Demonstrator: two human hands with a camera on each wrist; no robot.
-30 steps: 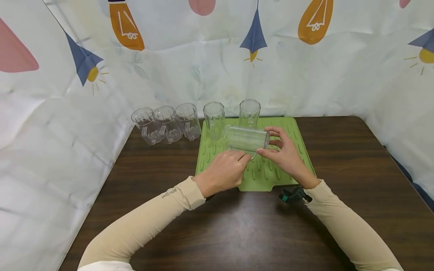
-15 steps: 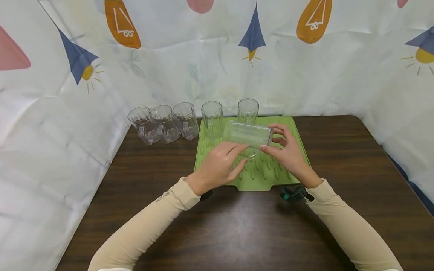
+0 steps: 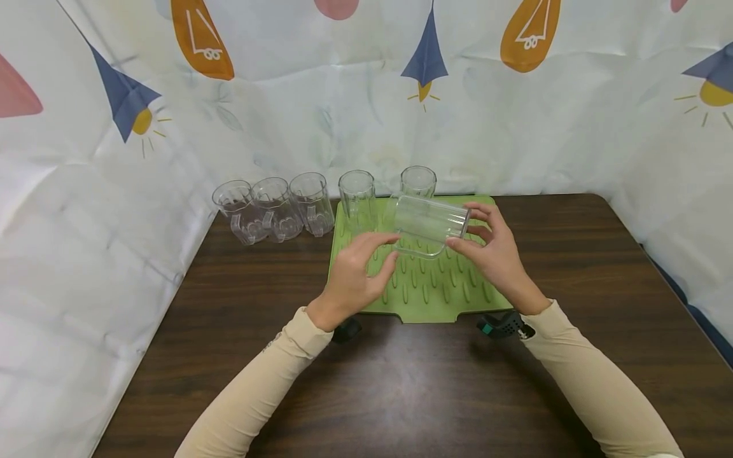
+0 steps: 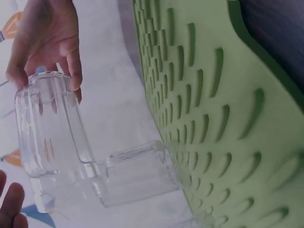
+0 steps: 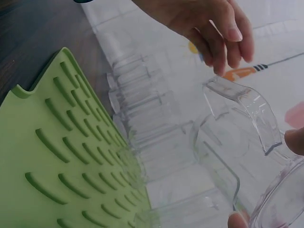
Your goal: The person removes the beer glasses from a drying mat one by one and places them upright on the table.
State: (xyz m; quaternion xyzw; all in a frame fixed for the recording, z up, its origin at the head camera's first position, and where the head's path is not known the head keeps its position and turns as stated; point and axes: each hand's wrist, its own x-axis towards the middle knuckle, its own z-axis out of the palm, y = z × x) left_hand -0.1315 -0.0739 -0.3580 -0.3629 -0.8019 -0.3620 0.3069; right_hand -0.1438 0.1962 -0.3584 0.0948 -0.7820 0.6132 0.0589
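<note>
A clear mug (image 3: 432, 219) is held on its side above the green ridged mat (image 3: 429, 308). My right hand (image 3: 495, 254) grips one end of it between thumb and fingers, as the left wrist view also shows. The mug's handle (image 5: 242, 97) faces toward me and to the left. Just left of the handle, my left hand (image 3: 355, 270) has its thumb and fingers parted, holding nothing. In the right wrist view, the left hand's fingertips (image 5: 235, 35) hang close over the handle.
Two clear mugs stand upright at the mat's back edge, one left (image 3: 357, 197) and one nearer the middle (image 3: 418, 181), partly behind the held mug. Three more mugs (image 3: 277, 210) stand in a row on the dark wooden table (image 3: 401, 394), left of the mat. A patterned white curtain (image 3: 355, 114) hangs behind.
My left hand has let go of the mug's handle and drawn back to the left, its fingers spreading. My right hand has shifted the mug slightly right and away from me.
</note>
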